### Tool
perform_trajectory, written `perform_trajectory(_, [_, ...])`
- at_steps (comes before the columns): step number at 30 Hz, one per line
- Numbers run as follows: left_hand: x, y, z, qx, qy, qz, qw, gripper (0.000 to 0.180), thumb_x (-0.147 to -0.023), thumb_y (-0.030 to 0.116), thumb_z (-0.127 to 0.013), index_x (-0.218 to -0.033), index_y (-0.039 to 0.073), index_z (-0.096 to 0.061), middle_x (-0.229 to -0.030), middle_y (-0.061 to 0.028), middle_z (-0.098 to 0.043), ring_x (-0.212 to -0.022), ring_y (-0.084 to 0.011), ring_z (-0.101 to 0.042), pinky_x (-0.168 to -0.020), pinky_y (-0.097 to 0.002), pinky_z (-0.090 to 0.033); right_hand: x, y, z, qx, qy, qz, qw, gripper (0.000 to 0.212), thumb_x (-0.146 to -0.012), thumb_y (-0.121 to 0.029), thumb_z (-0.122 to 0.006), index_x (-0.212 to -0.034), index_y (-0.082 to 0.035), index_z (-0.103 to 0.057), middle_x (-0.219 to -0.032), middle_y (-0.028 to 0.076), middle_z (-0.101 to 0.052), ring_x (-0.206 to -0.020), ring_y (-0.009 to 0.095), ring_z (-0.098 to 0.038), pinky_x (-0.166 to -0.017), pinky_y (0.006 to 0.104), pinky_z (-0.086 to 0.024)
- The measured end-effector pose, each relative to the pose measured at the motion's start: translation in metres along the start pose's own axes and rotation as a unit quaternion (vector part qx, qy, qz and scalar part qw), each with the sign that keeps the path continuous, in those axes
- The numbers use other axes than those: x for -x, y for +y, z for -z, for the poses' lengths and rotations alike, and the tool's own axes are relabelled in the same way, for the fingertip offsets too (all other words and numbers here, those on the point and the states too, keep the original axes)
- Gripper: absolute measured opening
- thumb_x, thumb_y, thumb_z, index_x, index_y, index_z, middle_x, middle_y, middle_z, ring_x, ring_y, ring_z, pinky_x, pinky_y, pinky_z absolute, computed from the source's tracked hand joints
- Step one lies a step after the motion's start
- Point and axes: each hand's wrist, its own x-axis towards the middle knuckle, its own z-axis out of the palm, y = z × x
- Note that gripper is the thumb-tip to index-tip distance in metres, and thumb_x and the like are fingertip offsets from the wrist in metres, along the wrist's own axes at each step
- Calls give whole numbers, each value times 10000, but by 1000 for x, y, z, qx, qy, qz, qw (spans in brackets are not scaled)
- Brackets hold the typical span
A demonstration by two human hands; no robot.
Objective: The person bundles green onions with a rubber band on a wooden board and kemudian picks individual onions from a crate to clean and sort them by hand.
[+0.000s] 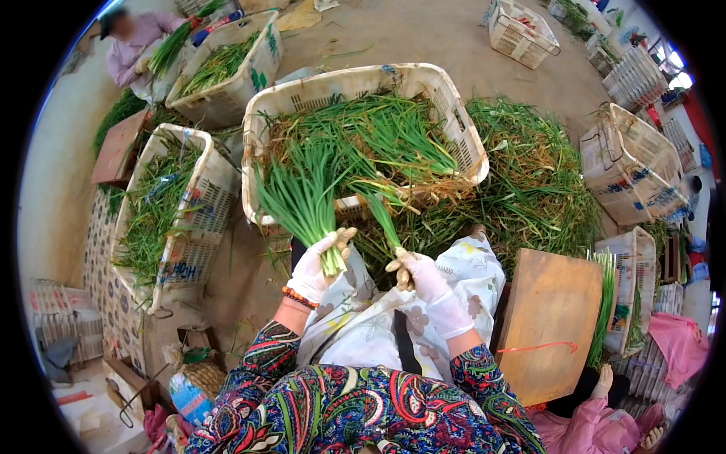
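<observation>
While left hand [319,265] grips chunky green bunch [306,189] | right hand [420,276] pinches skinny bunch [384,221] | blue lettering [181,270] on grubby left-side crate [215,181]

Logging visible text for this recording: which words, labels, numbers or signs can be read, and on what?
Large blue lettering: on the left crate; wording withheld.
Smaller blue lettering: on the right crate; too blurred to read fully.
Green mark: on the upper-left crate; too small to read.

Greens [404,132] lie in the crate [333,85] ahead.
</observation>
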Motion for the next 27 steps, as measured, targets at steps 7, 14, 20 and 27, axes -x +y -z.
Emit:
perform_trajectory(7, [-17, -23, -13, -237, 101, 39, 965, 180, -822, 150, -544, -957, 34, -572, -731, -16, -580, -636, -113, -550, -578, -255, -472, 3, 43, -32, 539, 68, 281, 791, 250, -830, -292, -517, -757, -53, -501, -571, 149, -545, -485, 280, -541, -454, 360, -428])
perform_trajectory(14, [-27, -11, -15, -185, 100, 10, 978, 146, -823, 114, -529, -915, 17, -586, -675, -12, -555, -571, -127, -524, -541, -256, -457, 20, 60, 11, 563, 70, 199, 799, 237, -849, -260, -449, -802, -33, -502, -698, 164, -605, -609, 286, -593, -529, 388, -467])
perform_trajectory(20, [-21, -9, -1, -156, 81, 40, 984, 167, -839, 128, -510, -956, 23, -568, -688, -22, -551, -575, -128, -518, -530, -254, -453, -5, 18, -18, -6, 3, -70, 998, 414, -823, -433, -509, -821, -28, -599, -694, 38, -602, -565, 107, -546, -512, 217, -423])
perform_trajectory(27, [-18, -12, -5, -189, 72, 35, 979, 193, -814, 85, -519, -979, 4, -578, -717, -19, -561, -595, -124, -521, -520, -236, -439, -48, 27, -34, -178, -38, -8, 983, 246, -818, -214, -579, -998, -51, -542, -819, 27, -590, -680, 136, -558, -605, 248, -455])
